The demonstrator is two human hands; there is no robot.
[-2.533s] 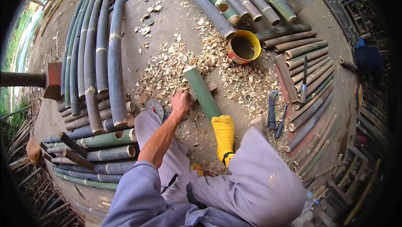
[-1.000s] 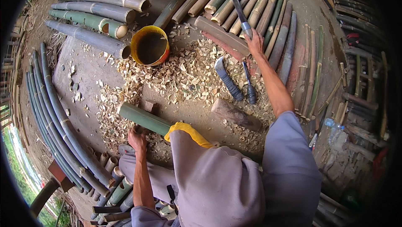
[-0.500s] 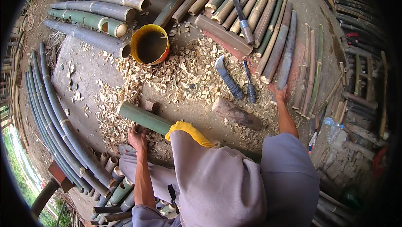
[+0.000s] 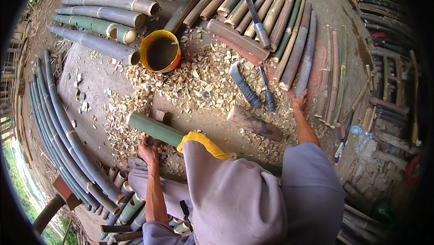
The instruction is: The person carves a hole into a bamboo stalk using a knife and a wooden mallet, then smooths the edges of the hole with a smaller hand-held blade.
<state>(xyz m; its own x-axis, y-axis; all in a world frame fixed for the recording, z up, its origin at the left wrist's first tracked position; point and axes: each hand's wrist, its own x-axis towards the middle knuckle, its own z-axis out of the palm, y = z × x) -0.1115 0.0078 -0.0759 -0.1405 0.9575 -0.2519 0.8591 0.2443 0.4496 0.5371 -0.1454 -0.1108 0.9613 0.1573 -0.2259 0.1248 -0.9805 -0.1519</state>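
Head view looking straight down at you sitting on the ground, so I'll use the yellow bucket [image 4: 160, 53] as the landmark for everything. Below the bucket and slightly to its left lies the green bamboo pole [image 4: 153, 128], running diagonally under your knee, which has a yellow pad [image 4: 202, 142] strapped over it. Your left hand [image 4: 148, 149] sits right at the pole's lower side, below the bucket, fingers curled down against the chips; touching the pole, it seems, though I can't tell whether it's actually wrapped around it.

Your right hand [image 4: 299, 101] is way off to the right of the bucket and a bit lower, spread flat with fingers open on the ground at the foot of the row of split bamboo slats [image 4: 289, 41], holding nothing. Between that hand and the bucket lie a curved blade with a wrapped blue handle [image 4: 244, 86] and a thinner blue-handled tool [image 4: 266, 92], near your fingers but apart from them. A wooden block [image 4: 253, 123] lies below those, right of the pole. Wood chips [image 4: 199, 80] (loads of them) cover the dirt just right of and below the bucket.
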